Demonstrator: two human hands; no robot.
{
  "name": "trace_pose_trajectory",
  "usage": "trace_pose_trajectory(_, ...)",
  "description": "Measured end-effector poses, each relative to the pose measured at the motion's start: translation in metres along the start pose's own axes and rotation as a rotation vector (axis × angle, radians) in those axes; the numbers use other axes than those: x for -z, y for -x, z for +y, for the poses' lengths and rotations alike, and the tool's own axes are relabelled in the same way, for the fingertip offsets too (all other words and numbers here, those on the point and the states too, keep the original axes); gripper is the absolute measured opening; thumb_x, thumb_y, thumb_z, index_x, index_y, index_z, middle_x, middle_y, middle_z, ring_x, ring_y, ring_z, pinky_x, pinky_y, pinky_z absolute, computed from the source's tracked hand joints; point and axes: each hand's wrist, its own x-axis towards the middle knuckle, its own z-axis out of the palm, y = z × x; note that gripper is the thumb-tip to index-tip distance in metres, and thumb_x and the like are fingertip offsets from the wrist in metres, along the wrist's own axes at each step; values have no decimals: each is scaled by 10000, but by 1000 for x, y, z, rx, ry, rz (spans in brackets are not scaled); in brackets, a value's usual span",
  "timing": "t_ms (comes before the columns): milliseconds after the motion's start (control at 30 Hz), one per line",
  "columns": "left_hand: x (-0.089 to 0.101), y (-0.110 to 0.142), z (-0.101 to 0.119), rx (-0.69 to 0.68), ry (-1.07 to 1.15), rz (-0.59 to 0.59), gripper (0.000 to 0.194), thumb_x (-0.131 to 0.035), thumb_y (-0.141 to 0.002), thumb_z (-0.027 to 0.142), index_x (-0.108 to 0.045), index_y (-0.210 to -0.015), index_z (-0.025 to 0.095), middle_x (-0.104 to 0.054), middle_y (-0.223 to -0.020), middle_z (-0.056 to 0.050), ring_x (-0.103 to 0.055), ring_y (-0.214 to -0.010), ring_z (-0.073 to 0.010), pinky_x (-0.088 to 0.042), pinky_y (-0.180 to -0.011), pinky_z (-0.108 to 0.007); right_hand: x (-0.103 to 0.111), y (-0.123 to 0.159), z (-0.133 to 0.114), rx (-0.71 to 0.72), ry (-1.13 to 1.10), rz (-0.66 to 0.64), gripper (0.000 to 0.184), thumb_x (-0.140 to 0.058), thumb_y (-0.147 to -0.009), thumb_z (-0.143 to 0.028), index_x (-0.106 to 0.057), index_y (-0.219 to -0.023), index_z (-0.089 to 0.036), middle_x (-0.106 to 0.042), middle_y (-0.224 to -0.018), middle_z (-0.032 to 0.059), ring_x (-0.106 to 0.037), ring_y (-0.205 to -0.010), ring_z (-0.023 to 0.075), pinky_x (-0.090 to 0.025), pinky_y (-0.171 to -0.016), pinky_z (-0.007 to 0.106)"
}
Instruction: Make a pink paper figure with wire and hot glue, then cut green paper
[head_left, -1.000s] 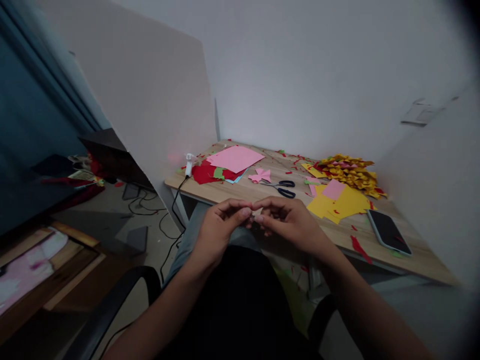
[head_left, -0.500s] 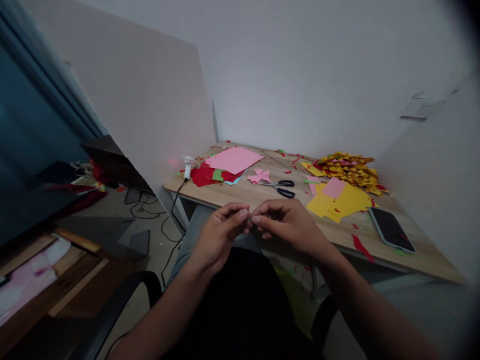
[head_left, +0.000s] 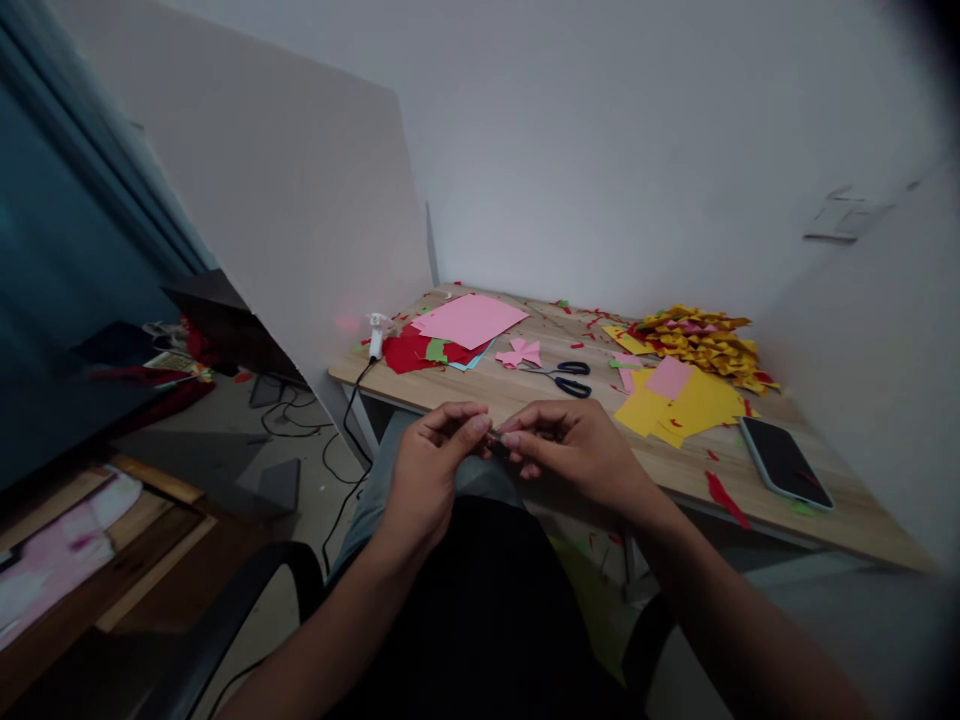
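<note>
Above my lap, at the table's front edge, my left hand (head_left: 441, 455) and my right hand (head_left: 566, 445) meet with their fingertips pinched. Between them is a small dark thin thing (head_left: 494, 436), too small to name. Thumb and forefinger of each hand close on it from either side. Just beyond my hands lie the scissors (head_left: 562, 377) with dark handles, and left of them a pink paper bow shape (head_left: 520, 353).
On the wooden table (head_left: 420, 388) lie pink sheets (head_left: 471, 320), red paper (head_left: 409, 352), yellow sheets (head_left: 701, 402), a pile of folded yellow paper pieces (head_left: 694, 335) and a phone (head_left: 784, 462). A white charger (head_left: 376, 340) with a black cable stands at the left edge. Chair armrests flank me.
My left hand has shifted slightly left, so the fingertips of both hands are a little further apart. My right hand has barely moved.
</note>
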Motion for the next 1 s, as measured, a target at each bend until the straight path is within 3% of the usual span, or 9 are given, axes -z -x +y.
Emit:
trace_pose_trajectory(333,-1,4,4,129,45,-122,240,-933,-583,279,-771,-726,175,-717,-725,7,-654,-667,-96,-514,-650,-195,-1,0,-3,29,-48,26,250,-782,-759,-426,-746,-765,-178,-713,-657,12,-573,-496,86,-499,-491,216)
trace_pose_trajectory(533,-1,2,3,141,71,-134,248,-937,-578,277,-765,-717,166,-707,-689,8,-646,-638,-91,-516,-635,-197,-3,3,2,13,27,14,175,-744,-794,-347,-730,-800,-173,-720,-693,18,-588,-530,89,-500,-516,216)
trace_pose_trajectory(800,3,-1,2,91,-96,-150,297,-894,-656,303,-755,-883,170,-744,-783,-16,-676,-663,-118,-565,-647,-231,-7,1,7,59,43,62,147,-665,-838,-318,-688,-819,-174,-696,-708,17,-612,-590,106,-502,-551,221)
trace_pose_trajectory(1000,2,2,0,4,-139,-169,264,-887,-661,282,-724,-826,156,-733,-779,-14,-675,-631,-113,-590,-675,-246,-10,2,5,65,31,113,144,-676,-820,-316,-694,-831,-174,-693,-685,8,-605,-567,106,-484,-534,222)
